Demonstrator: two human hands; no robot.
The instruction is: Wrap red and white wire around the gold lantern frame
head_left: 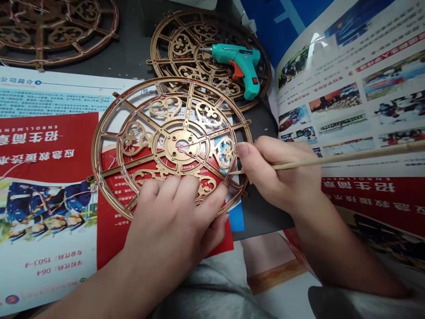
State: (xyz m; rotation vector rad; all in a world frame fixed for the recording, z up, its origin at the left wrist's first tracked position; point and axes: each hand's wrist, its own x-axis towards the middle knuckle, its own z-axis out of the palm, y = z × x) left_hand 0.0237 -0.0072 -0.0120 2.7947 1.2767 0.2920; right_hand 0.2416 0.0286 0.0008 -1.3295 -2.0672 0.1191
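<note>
A round gold openwork frame [179,146] with scroll ornaments and thin red and white wires lies on printed sheets. My left hand [179,212] rests over its near edge, fingers bent and pressing on the rings, the index finger reaching toward the right side. My right hand [279,173] pinches a thin wooden stick [352,157]. The stick's tip touches or nearly touches the frame's ring at the lower right, close to my left index fingertip. Wires gather at the frame's centre hub.
Behind the frame, a teal glue gun [244,64] lies on more stacked gold frames [166,35]. Another wired frame [40,44] is at the upper left. A printed poster [358,110] curves upward on the right. Printed sheets [66,146] cover the left side.
</note>
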